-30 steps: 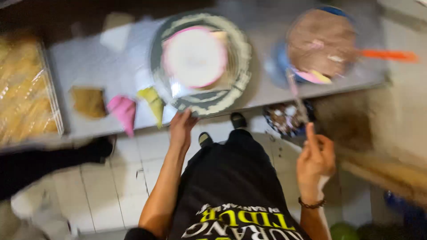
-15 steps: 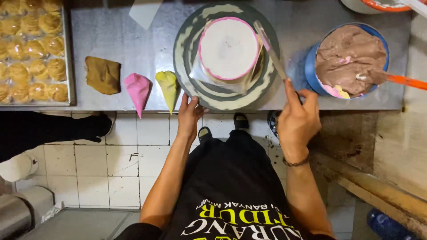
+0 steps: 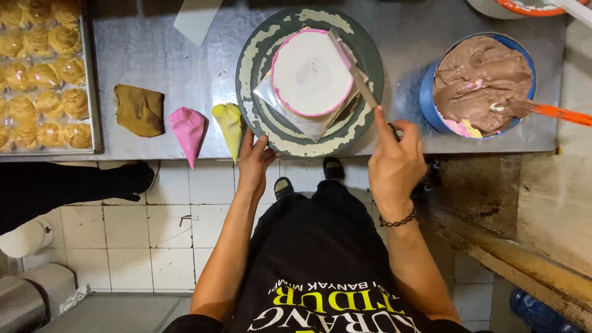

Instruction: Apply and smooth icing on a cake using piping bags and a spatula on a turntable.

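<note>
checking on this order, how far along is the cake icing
Done: the round white cake looks smoothly coated, pink at its edge. In hand: the right hand lays a long metal spatula against its side while the left hand holds the grey turntable. Left: no piping shows; the pink piping bag lies unused.

We have a single view, from a camera worn on the head, looking almost straight down over our own chest and forearms. The far edge of the frame takes in a steel table (image 3: 154, 68), the near edge our black shirt (image 3: 320, 265) and the tiled floor (image 3: 148, 234) beneath. We sit fairly close: the left hand (image 3: 254, 161) and right hand (image 3: 394, 161) lie mid-frame at the table's near edge, and the turntable (image 3: 370, 68) fills the centre top. To the left the view cuts a tray of pastries (image 3: 37, 74); to the right it reaches a blue tub of brown cream (image 3: 481, 83) and a wooden ledge (image 3: 542, 209). No second view shares this scene
</note>
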